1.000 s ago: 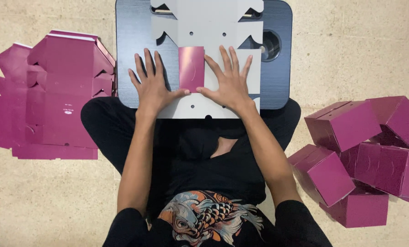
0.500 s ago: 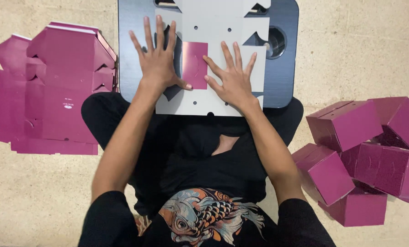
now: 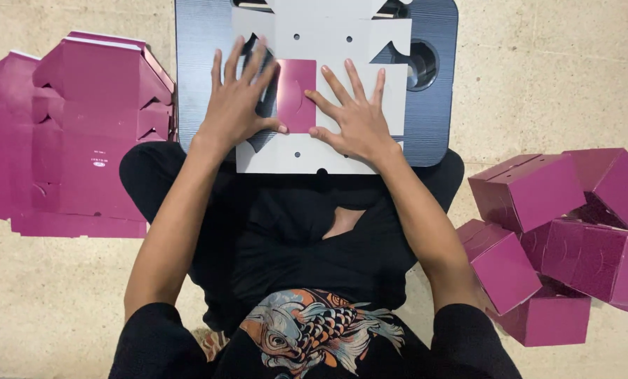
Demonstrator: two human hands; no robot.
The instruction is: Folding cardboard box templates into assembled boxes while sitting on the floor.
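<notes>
**Both hands flat on a box blank, magenta flap between them**

The die-cut cardboard blank [image 3: 328, 151] lies pale side up on a dark lap tray [image 3: 437, 119], which rests across the seated person's legs. One magenta flap [image 3: 296, 95] is folded over onto it, long axis running away from the body.

The flap lies directly between the hands. The left hand [image 3: 236, 105] sits just left of it, fingers spread and extended, thumb touching the flap's lower left edge. The right hand [image 3: 352, 116] sits just right, fingers splayed, index fingertip touching the flap's right edge. Neither hand grips anything; both press palm-down. The two stand about equally near.

Forearms converge from the body toward the tray. Flat magenta blanks [image 3: 82, 140] are stacked to the left; assembled magenta boxes [image 3: 559, 238] lie right.
</notes>
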